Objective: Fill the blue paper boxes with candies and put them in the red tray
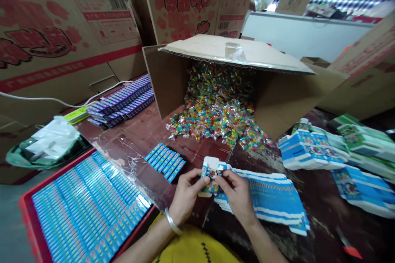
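Observation:
Both my hands hold one small blue printed carton (210, 171) with its white flap standing open at the top. My left hand (185, 197), a silver bangle on its wrist, grips the carton's left side. My right hand (236, 193) pinches its right side and a small colourful packet at the opening. Under my right hand lies a fanned row of flat blue carton blanks (274, 201). Just left of my hands sits a short row of filled blue cartons (165, 161). A heap of colourful candy packets (216, 115) spills from a tipped cardboard box (173, 78) straight ahead.
A red tray (26, 213) packed with blue cartons lies at lower left. Purple cartons (123, 100) are stacked behind it, beside a green bag with white scraps (46, 144). Stacks of blue and green carton blanks (339, 152) fill the right. Large printed boxes stand behind.

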{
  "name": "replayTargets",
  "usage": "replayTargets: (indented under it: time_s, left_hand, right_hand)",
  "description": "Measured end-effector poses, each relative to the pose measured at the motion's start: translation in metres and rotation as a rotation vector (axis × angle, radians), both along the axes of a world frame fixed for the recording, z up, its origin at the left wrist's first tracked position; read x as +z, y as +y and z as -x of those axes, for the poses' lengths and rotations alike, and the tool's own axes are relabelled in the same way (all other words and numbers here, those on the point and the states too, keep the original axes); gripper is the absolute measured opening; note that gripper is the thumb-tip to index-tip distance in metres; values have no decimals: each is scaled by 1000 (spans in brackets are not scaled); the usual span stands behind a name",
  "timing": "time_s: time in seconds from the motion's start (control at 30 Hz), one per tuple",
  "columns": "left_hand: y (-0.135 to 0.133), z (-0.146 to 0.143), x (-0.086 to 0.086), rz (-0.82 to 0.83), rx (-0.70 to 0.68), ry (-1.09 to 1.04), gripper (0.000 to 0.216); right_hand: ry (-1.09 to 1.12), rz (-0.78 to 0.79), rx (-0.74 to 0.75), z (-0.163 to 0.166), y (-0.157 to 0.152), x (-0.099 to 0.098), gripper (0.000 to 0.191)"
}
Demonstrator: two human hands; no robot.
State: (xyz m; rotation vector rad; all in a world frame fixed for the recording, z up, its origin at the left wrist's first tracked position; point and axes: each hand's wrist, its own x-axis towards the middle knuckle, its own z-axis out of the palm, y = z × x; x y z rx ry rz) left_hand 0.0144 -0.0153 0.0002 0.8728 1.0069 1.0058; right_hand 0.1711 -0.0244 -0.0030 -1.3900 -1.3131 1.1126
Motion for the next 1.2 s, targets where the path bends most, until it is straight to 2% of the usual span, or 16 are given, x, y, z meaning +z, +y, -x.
replayTargets:
  time_s: [0.1, 0.17, 0.27, 0.4, 0.5, 0.57, 0.67, 0.77, 0.87, 1.0, 1.2]
  left_hand:
    - [-4, -5, -5, -87, 167, 58, 34]
    - [-6, -6, -3, -158, 203, 86, 47]
    - [-7, -2, 4, -179, 81, 110, 48]
    - [-3, 6, 9, -149, -89, 72, 40]
    - [-1, 9, 9, -134, -201, -11, 31]
    - [-1, 10, 8, -129, -240, -34, 28]
    - [-4, 7, 6, -138, -209, -4, 28]
    - [-7, 4, 5, -154, -98, 24, 29]
    - [-8, 3, 6, -148, -43, 24, 29]
    - [-8, 5, 7, -143, -61, 69, 27]
    - [-9, 6, 10, -189, -87, 149, 28]
  right_hand:
    - [49, -48, -130, 13, -5, -9, 18]
    - [89, -79, -173, 16, -5, -14, 30]
    - [51, -139, -184, 15, -4, -21, 38]
    - [-45, -202, -125, 10, -3, -21, 27]
    - [-148, -261, -64, 8, -1, -13, 10]
    - [-215, -317, -55, 5, 2, -8, 11]
    - [-193, -348, -50, 3, 5, -4, 15]
    - [-3, -277, -62, 4, 6, -3, 8]
    - [135, -218, -58, 5, 7, 1, 10]
    - [151, -171, 81, 4, 12, 12, 17]
    - [91, 75, 132, -8, 22, 16, 21]
